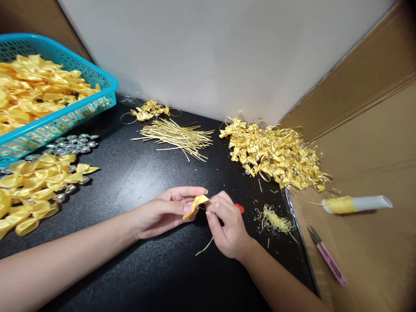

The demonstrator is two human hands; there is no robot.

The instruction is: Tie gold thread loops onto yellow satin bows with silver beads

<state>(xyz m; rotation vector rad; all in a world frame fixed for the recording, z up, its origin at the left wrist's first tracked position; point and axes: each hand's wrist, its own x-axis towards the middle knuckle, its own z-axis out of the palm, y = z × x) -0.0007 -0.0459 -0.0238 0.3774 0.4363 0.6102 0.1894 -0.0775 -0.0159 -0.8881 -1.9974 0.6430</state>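
Observation:
Between the thumb and fingers of my left hand [169, 210] is a small yellow satin ribbon bow [195, 205], held above the black table. My right hand [225, 223] is closed just to the right of it, thumb and forefinger pinching a thin thread [202, 209] that runs to the bow. Whether a needle is on that line is too fine to tell. A loose pale yellow thread end [205, 247] hangs below the right hand. Behind its knuckles a small red piece [239, 208] shows in part.
At left stand a blue basket [112, 84] of yellow bows, silver beads [73, 144] and more bows [42, 177]. Gold ties [177, 136] lie behind my hands. Finished-looking bows [273, 151], thread scraps [276, 219], a thread tube [357, 203] and pink snips [326, 255] are at right.

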